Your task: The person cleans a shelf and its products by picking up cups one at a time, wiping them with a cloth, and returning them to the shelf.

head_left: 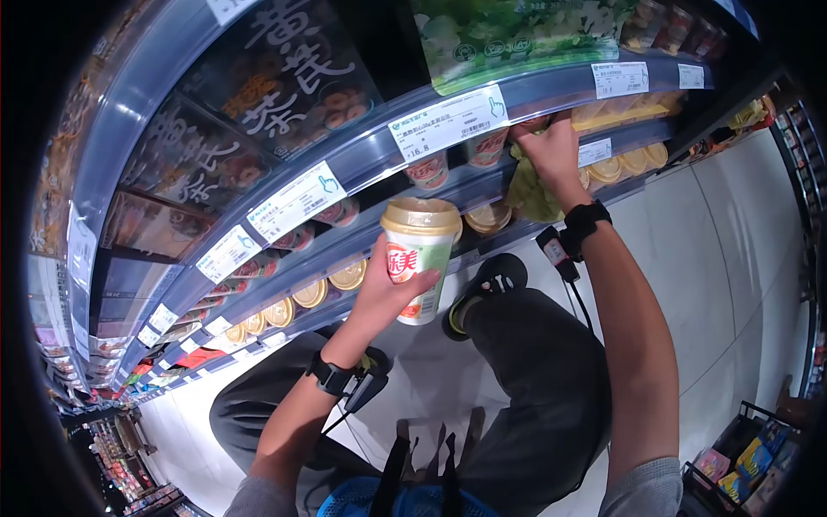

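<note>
My left hand (389, 289) is wrapped round a white and green cup of instant milk tea (423, 250) with a gold lid, held upright in front of the shelf. My right hand (551, 153) reaches in under the upper shelf edge, its fingertips partly hidden. Leafy greens (534, 188) hang from its closed fingers, in front of the lower shelf. Similar cups (428, 172) stand on the shelf behind, to the left of my right hand.
Price labels (450, 123) line the curved shelf edges. Gold-lidded cups (348, 274) stand on the lower shelf. Dark packages (301, 77) and a green package (517, 39) fill the shelf above. White floor tiles (706, 250) lie to the right, with a rack of packets (748, 461) beyond.
</note>
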### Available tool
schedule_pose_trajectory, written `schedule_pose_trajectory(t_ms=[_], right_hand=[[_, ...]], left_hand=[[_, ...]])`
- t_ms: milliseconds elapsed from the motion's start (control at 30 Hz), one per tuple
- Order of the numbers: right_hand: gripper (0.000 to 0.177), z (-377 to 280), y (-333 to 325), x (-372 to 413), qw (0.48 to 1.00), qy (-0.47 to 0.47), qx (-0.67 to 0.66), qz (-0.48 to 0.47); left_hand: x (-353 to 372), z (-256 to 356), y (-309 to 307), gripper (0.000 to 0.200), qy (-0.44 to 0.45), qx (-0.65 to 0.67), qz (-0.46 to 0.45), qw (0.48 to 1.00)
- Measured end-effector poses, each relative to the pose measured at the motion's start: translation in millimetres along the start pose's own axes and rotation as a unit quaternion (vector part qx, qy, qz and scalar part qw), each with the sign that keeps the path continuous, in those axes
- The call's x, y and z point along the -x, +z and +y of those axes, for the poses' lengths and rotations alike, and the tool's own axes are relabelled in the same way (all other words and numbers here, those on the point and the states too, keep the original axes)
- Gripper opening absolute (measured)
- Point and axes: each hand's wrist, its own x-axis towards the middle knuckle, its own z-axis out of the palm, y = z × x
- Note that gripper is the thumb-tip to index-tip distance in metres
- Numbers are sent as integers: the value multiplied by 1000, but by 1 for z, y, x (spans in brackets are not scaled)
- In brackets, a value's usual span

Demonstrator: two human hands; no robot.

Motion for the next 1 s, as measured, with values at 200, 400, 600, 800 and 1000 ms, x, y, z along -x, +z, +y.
schedule_pose_trajectory(t_ms=[200, 400, 600, 800, 1000], right_hand=[[63, 3, -14, -4, 998, -46, -44, -10], [60, 6, -19, -7, 997, -42, -57, -37], [54, 1, -12, 5, 994, -44, -95, 11], [65, -13, -4, 21, 989, -58, 27, 132], [57, -29, -5, 21, 992, 12, 64, 106]], left_hand=[[1, -12, -9, 57, -58, 81, 30, 995], [3, -13, -12, 53, -81, 74, 8, 994], [8, -6, -10, 50, -71, 94, 2, 993], [12, -7, -14, 48, -71, 103, -6, 992], [14, -5, -14, 47, -69, 115, -17, 991]])
